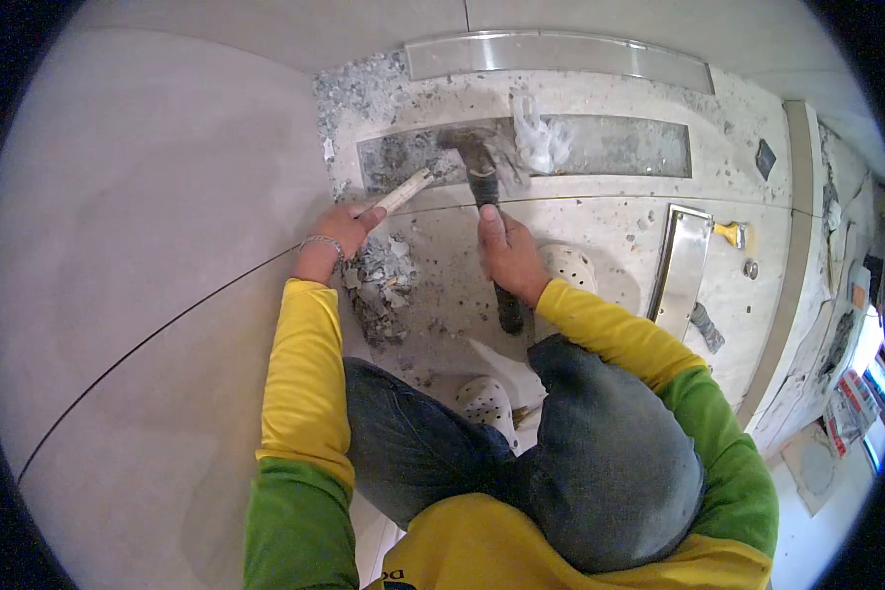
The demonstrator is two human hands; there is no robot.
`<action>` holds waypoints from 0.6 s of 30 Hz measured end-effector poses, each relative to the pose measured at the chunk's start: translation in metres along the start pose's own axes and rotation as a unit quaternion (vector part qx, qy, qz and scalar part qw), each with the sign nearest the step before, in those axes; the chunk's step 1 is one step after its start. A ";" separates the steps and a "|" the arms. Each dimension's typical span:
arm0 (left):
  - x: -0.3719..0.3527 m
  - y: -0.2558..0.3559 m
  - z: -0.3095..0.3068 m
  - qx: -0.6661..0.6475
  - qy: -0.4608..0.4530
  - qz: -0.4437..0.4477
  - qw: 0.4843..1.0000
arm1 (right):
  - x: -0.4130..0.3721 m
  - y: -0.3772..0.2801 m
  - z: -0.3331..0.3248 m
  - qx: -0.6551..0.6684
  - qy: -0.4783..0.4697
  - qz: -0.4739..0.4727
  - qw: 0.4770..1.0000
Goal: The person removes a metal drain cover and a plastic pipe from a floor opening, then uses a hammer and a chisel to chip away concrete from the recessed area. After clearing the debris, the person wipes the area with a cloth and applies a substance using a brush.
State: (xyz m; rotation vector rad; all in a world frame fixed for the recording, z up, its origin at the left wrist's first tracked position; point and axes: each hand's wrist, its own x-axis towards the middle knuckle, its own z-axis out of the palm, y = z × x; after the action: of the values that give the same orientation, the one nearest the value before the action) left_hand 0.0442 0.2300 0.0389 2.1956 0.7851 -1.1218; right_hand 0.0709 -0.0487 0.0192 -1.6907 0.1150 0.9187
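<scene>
- The left hand (342,234) is clasping a pale bar (405,191).
- The right hand (511,260) is gripping a hammer (481,183) by its handle.
- Grey rubble (382,280) is lying beside the left hand.

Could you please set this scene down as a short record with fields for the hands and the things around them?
Left hand: holds a pale bar, far end at the floor recess
Right hand: grips a hammer by its handle; head blurred, over the recess
At the recess: whitish plastic bag
Near left hand: rubble heap
Off to the right: shiny metal panel, yellow brush
</scene>
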 end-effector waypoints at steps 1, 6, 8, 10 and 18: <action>0.000 0.000 -0.001 0.008 -0.004 -0.004 1.000 | 0.009 0.005 0.001 -0.062 -0.019 0.002 0.998; 0.026 -0.044 0.004 0.094 0.158 0.113 0.977 | 0.009 0.012 -0.004 -0.042 -0.079 0.082 0.993; 0.017 -0.042 0.000 0.201 0.274 0.165 0.926 | 0.022 0.047 -0.010 0.041 -0.021 0.047 0.998; -0.028 0.009 -0.014 -0.244 0.099 -0.009 0.965 | 0.008 0.027 -0.021 0.083 -0.013 0.062 0.995; 0.098 -0.064 0.018 0.313 0.165 0.211 0.911 | -0.026 0.016 -0.036 0.196 -0.004 0.124 0.973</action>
State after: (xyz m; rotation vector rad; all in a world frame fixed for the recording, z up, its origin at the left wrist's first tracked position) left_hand 0.0376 0.2853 -0.0658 2.9530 0.0258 -0.8581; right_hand 0.0626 -0.0951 0.0243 -1.3219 0.4812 1.0125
